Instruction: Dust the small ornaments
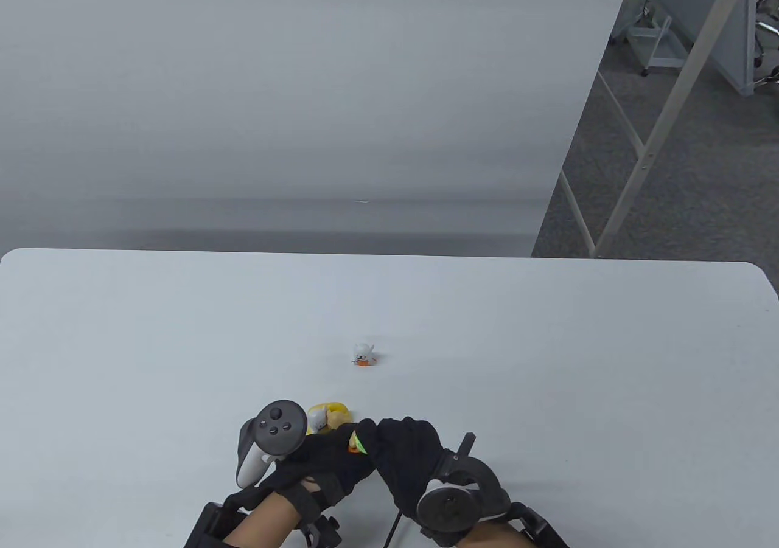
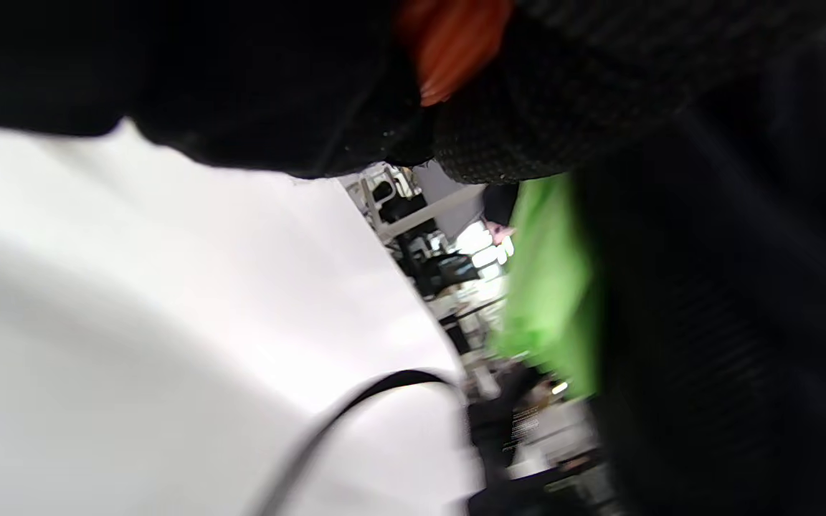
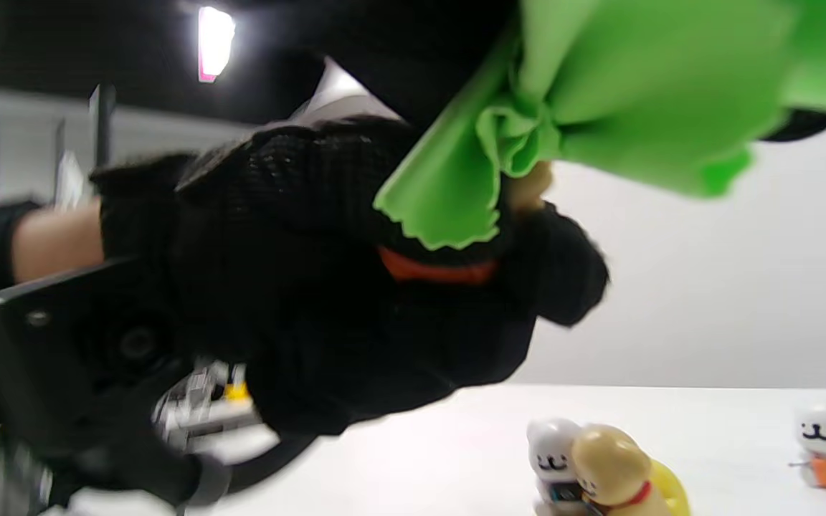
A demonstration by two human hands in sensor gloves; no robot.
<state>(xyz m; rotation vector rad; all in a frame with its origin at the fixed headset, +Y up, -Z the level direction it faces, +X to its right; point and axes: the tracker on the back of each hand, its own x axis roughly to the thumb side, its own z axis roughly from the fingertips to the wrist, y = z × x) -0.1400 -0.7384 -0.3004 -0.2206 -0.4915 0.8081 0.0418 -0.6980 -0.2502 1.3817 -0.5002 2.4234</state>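
My left hand (image 1: 341, 450) grips a small ornament with an orange part (image 1: 352, 446), low near the table's front edge; the ornament is mostly hidden in the glove. It shows orange in the left wrist view (image 2: 449, 43) and the right wrist view (image 3: 434, 271). My right hand (image 1: 389, 444) holds a green cloth (image 1: 361, 444), bunched in the right wrist view (image 3: 599, 93), against the held ornament. A white cat ornament on an orange base (image 1: 363, 354) stands mid-table. A yellow ornament with a white and a tan figure (image 1: 325, 417) sits just beyond my left hand.
The white table (image 1: 548, 359) ends at a grey wall behind. Table legs and office floor (image 1: 669, 177) lie at the far right. A black cable (image 2: 355, 408) trails under the hands.
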